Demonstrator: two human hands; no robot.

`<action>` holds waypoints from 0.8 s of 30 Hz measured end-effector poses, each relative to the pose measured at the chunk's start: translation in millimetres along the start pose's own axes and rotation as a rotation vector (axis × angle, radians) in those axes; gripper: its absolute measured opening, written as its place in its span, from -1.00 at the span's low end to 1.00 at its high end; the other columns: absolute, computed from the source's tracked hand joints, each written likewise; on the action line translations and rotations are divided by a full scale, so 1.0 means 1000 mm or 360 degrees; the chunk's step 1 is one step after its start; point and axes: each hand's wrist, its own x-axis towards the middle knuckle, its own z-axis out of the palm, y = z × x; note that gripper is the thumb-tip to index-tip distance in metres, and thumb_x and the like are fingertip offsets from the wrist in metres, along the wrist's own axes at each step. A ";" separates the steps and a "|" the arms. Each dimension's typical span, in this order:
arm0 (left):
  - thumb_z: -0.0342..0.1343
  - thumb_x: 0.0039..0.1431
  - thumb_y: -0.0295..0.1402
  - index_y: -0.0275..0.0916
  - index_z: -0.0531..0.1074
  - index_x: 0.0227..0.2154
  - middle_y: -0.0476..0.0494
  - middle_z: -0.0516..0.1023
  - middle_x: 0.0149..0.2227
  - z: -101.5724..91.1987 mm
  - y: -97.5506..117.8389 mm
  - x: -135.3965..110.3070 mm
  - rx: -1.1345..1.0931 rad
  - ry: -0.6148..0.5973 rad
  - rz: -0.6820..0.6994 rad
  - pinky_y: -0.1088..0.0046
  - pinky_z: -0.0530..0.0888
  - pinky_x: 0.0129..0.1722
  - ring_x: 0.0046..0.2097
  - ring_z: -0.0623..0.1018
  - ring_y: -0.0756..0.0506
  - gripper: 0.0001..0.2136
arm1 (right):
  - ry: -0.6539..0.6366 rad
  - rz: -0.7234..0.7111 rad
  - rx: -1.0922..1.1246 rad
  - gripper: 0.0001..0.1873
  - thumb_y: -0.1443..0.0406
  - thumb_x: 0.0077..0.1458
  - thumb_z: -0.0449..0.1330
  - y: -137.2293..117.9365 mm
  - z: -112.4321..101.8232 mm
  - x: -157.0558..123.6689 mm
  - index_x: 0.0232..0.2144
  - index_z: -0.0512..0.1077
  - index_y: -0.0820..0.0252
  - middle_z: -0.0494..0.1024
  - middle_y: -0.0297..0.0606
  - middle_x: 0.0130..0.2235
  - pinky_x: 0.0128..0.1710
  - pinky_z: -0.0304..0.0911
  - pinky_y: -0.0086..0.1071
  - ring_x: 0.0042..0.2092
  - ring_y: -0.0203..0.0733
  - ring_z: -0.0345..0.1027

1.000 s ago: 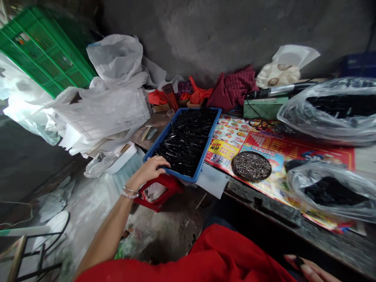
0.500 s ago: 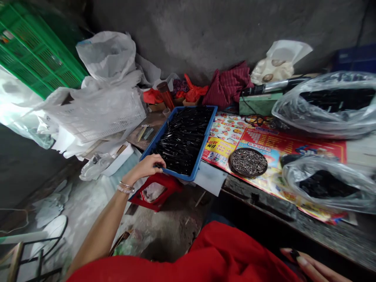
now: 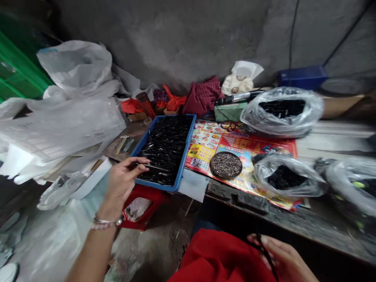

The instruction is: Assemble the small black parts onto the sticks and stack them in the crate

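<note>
Left fingers [image 3: 142,166] are pinching a pin [image 3: 154,167] over the blue tray [image 3: 188,150] at eleven o'clock; right fingers [image 3: 266,241] are gripping a dark strand [image 3: 266,256] at five!

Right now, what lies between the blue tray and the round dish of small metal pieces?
In the head view, a printed poster lies between the blue tray and the dish.

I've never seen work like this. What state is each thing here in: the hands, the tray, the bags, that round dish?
Left hand: pinching a thin piece above the tray
Right hand: holding a black strip
Blue tray: full of black pieces
Upper plastic bag: black pieces inside
Lower plastic bag: black pieces inside
Round dish: covered with small metal bits
</note>
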 end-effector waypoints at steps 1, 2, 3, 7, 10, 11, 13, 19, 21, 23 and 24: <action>0.49 -0.29 -0.29 -0.22 0.59 -0.47 -0.05 0.64 -0.33 0.023 0.000 -0.009 -0.0210 -0.0073 -0.0133 0.52 0.52 -0.30 -0.33 0.54 -0.02 -0.73 | -0.0020 -0.0014 0.0081 -0.60 0.03 -0.08 0.42 -0.003 0.008 0.000 -0.32 0.67 0.24 0.55 -0.20 -0.51 -0.52 0.29 -0.45 -0.50 -0.22 0.34; 0.51 -0.33 -0.29 -0.23 0.59 -0.50 -0.05 0.64 -0.34 0.048 -0.002 -0.019 -0.0363 -0.0177 -0.0277 0.53 0.53 -0.32 -0.35 0.55 -0.01 -0.72 | -0.0038 -0.0031 0.0167 -0.61 0.05 -0.07 0.43 -0.007 0.017 0.001 -0.32 0.67 0.26 0.52 -0.24 -0.55 -0.55 0.23 -0.50 -0.53 -0.29 0.28; 0.52 -0.35 -0.30 -0.24 0.59 -0.52 -0.06 0.63 -0.35 0.073 -0.005 -0.030 -0.0485 -0.0310 -0.0417 0.54 0.53 -0.33 -0.35 0.55 -0.01 -0.71 | -0.0046 -0.0061 0.0259 -0.62 0.07 -0.07 0.44 -0.012 0.025 0.001 -0.33 0.66 0.29 0.51 -0.25 -0.56 -0.55 0.20 -0.54 -0.54 -0.34 0.24; 0.49 -0.28 -0.33 -0.22 0.61 -0.53 -0.09 0.65 -0.35 0.164 -0.027 -0.075 -0.0659 -0.0818 -0.0765 0.54 0.54 -0.31 -0.27 0.58 -0.07 -0.79 | 0.0041 -0.0132 0.0611 -0.66 0.15 -0.21 0.51 -0.033 0.043 0.002 -0.42 0.64 0.31 0.64 -0.13 -0.30 -0.57 0.23 -0.58 -0.50 -0.36 0.32; 0.40 -0.16 -0.37 -0.21 0.64 -0.48 -0.12 0.67 -0.32 0.200 -0.048 -0.099 -0.0433 -0.1040 -0.0704 0.51 0.52 -0.19 -0.19 0.60 -0.11 -0.88 | 0.0209 -0.0178 0.0826 -0.70 0.21 -0.22 0.52 -0.041 0.035 0.002 -0.43 0.63 0.29 0.64 -0.14 -0.29 -0.57 0.30 -0.58 -0.47 -0.32 0.39; 0.36 -0.13 -0.38 -0.21 0.65 -0.45 -0.13 0.68 -0.32 0.206 -0.055 -0.104 -0.0318 -0.1106 -0.0674 0.49 0.52 -0.20 -0.23 0.60 -0.11 -0.89 | 0.0260 -0.0205 0.0846 -0.71 0.21 -0.20 0.51 -0.041 0.030 0.002 -0.43 0.62 0.30 0.64 -0.14 -0.30 -0.57 0.32 -0.58 -0.47 -0.32 0.40; 0.28 -0.07 -0.38 -0.22 0.66 -0.36 -0.14 0.69 -0.34 0.212 -0.066 -0.110 -0.0089 -0.1249 -0.0642 0.45 0.52 -0.28 -0.36 0.59 -0.10 -0.84 | 0.0330 -0.0279 0.0827 -0.71 0.20 -0.14 0.48 -0.040 0.021 0.002 -0.41 0.62 0.32 0.63 -0.13 -0.28 -0.57 0.33 -0.59 -0.47 -0.33 0.40; 0.15 0.05 -0.32 -0.26 0.64 -0.21 -0.16 0.68 -0.36 0.213 -0.073 -0.119 0.0352 -0.1676 -0.0462 0.44 0.47 -0.39 -0.43 0.57 -0.11 -0.72 | 0.0339 -0.0394 0.0720 -0.69 0.15 -0.14 0.48 -0.037 0.011 0.002 -0.42 0.63 0.30 0.64 -0.12 -0.27 -0.53 0.34 -0.56 -0.47 -0.31 0.42; 0.14 0.06 -0.27 -0.29 0.63 -0.23 -0.15 0.66 -0.43 0.214 -0.073 -0.121 0.0309 -0.1704 -0.0556 0.45 0.46 -0.43 -0.47 0.56 -0.10 -0.72 | 0.0341 -0.0389 0.0681 -0.68 0.14 -0.16 0.49 -0.038 0.011 0.001 -0.45 0.63 0.29 0.64 -0.12 -0.27 -0.55 0.33 -0.56 -0.47 -0.30 0.42; 0.15 0.06 -0.22 -0.31 0.60 -0.26 -0.13 0.62 -0.49 0.215 -0.074 -0.123 0.0255 -0.1714 -0.0694 0.46 0.46 -0.46 -0.51 0.54 -0.08 -0.71 | 0.0329 -0.0387 0.0631 -0.66 0.12 -0.16 0.48 -0.039 0.009 -0.001 -0.44 0.63 0.30 0.64 -0.12 -0.29 -0.55 0.31 -0.56 -0.49 -0.32 0.40; 0.16 0.05 -0.22 -0.31 0.58 -0.28 -0.12 0.61 -0.50 0.215 -0.075 -0.124 0.0246 -0.1716 -0.0737 0.46 0.46 -0.47 -0.52 0.53 -0.08 -0.72 | 0.0321 -0.0387 0.0605 -0.65 0.11 -0.15 0.48 -0.040 0.008 -0.001 -0.42 0.64 0.31 0.63 -0.13 -0.31 -0.55 0.30 -0.57 -0.50 -0.33 0.39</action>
